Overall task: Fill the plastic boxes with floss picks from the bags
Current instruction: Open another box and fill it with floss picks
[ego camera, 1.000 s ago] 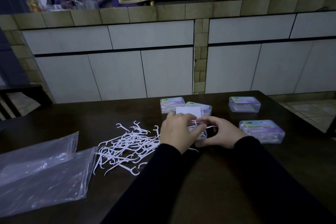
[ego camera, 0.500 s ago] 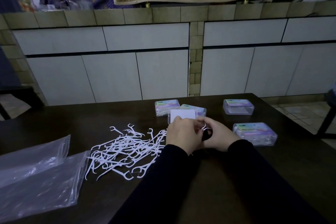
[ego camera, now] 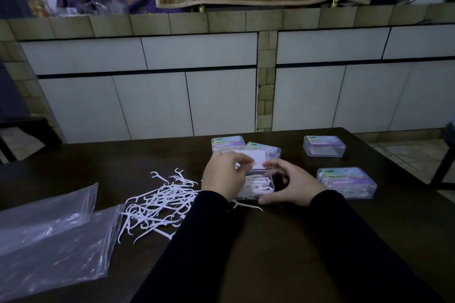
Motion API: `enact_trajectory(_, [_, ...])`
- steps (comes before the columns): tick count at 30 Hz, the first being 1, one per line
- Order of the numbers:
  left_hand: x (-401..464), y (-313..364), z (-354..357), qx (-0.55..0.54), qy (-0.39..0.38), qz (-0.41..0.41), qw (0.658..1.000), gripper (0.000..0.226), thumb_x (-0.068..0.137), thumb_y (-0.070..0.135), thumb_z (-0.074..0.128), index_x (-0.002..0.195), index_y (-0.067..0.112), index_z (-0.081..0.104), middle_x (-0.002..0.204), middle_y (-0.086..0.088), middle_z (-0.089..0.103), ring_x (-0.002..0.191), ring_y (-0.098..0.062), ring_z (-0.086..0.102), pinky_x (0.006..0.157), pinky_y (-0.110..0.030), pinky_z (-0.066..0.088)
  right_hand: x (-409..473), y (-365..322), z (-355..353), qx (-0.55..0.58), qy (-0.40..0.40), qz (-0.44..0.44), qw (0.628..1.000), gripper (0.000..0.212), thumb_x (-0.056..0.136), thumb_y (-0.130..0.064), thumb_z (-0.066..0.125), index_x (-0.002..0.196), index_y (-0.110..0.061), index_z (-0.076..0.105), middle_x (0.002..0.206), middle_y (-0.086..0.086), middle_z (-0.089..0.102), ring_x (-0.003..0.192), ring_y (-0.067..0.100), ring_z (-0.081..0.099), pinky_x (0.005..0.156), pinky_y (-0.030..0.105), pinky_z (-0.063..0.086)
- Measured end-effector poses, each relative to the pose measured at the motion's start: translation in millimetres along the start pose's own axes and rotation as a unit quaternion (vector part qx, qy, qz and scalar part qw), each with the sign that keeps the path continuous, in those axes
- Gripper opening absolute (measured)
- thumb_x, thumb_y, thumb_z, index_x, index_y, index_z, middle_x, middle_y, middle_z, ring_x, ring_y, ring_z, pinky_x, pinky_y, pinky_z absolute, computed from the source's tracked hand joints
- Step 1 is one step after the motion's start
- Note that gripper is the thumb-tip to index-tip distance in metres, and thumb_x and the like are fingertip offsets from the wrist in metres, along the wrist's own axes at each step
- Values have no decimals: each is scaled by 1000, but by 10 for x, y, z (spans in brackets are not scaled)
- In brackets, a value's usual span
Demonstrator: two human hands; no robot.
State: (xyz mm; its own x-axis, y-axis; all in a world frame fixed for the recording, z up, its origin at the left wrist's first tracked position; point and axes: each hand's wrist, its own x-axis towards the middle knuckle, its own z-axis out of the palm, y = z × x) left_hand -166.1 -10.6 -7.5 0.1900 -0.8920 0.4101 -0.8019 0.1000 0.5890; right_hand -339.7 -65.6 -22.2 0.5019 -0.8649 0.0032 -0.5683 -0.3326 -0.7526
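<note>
A clear plastic box [ego camera: 261,186] with white floss picks inside sits between my hands, its lid [ego camera: 256,161] raised behind. My left hand [ego camera: 225,176] curls over the box's left side, fingers at the lid. Around the box's right end my right hand [ego camera: 291,183] is cupped, thumb at the front corner. A heap of loose floss picks [ego camera: 160,202] lies to the left on the dark table [ego camera: 270,241]. Two limp clear bags [ego camera: 51,233] lie at the far left.
Several closed labelled boxes stand nearby: two behind the open one [ego camera: 227,142] [ego camera: 267,149], one at the back right [ego camera: 323,145] and one at the right [ego camera: 347,182]. One stray pick [ego camera: 248,205] lies in front of the box. Tiled cabinets rise behind the table.
My hands have spread apart, so the box and the picks in it now show. The right hand has slid to the box's right end.
</note>
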Motion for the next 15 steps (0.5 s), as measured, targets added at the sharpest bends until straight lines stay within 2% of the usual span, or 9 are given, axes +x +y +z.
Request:
enact_trajectory(3, [10, -44, 54, 97, -61, 36, 993, 18, 90, 27, 62, 102, 30, 74, 103, 8, 69, 102, -12, 53, 91, -31, 47, 0, 1, 3, 2, 0, 1, 1000, 89, 60, -35, 89, 135, -33, 42, 115, -18, 59, 117, 7, 48, 104, 32, 39])
enact_trajectory(7, [17, -60, -28, 95, -29, 34, 995, 21, 88, 38, 65, 105, 30, 73, 106, 11, 67, 94, -8, 48, 87, -25, 43, -5, -8, -10, 3, -6, -1, 1000, 87, 60, -36, 89, 132, -36, 41, 109, -22, 57, 101, -1, 49, 94, 25, 39])
enact_trajectory(9, [8, -108, -59, 100, -48, 25, 994, 23, 84, 42, 68, 104, 31, 73, 106, 11, 67, 98, -9, 47, 90, -26, 43, -4, -6, -11, 5, -8, -4, 1000, 86, 60, -36, 89, 132, -35, 42, 108, -23, 57, 95, -5, 47, 90, 22, 37])
enact_trajectory(13, [-1, -114, -4, 88, -82, 30, 992, 16, 85, 37, 68, 99, 31, 75, 108, 10, 67, 106, -13, 52, 94, -32, 43, -11, -1, -7, 3, -1, -7, 1000, 86, 60, -36, 89, 132, -36, 42, 107, -22, 55, 92, -6, 48, 78, 12, 37])
enact_trajectory(15, [-7, -83, 12, 85, -76, 34, 993, 16, 87, 35, 66, 101, 31, 74, 109, 10, 67, 104, -10, 50, 94, -32, 43, -16, -5, -6, 5, -1, -6, 1000, 86, 60, -35, 89, 132, -36, 43, 108, -22, 54, 93, -7, 47, 78, 13, 37])
